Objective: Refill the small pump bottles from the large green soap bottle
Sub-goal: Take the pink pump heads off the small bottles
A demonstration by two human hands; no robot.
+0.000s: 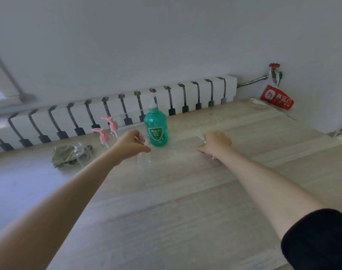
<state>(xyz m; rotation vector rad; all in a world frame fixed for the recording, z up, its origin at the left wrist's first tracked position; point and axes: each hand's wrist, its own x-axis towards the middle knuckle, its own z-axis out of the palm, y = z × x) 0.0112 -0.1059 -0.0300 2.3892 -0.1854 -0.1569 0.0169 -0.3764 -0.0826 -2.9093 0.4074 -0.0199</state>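
The green soap bottle (156, 128) stands upright on the pale wooden table (166, 211), its long axis vertical and its capped neck pointing up, the label facing the camera. It is at the far side of the table, close in front of the white radiator (127, 106).

Just left of the green bottle, the left hand (131, 143) is closed around the top of a clear small bottle (144, 160) that stands upright with its open neck upward; the fingers curl over its rim. Further left of the green bottle, two pink pump heads (105, 131) stand with their nozzles pointing left and their tubes pointing down. Left again lies a crumpled greenish cloth (65, 155), with another clear bottle (82, 153) lying against it; which way that one points I cannot tell.

To the right of the green bottle, the right hand (217, 144) is closed on a pump, whose thin clear tube (199, 135) sticks up and away from the knuckles; a bit of pink shows under the hand.
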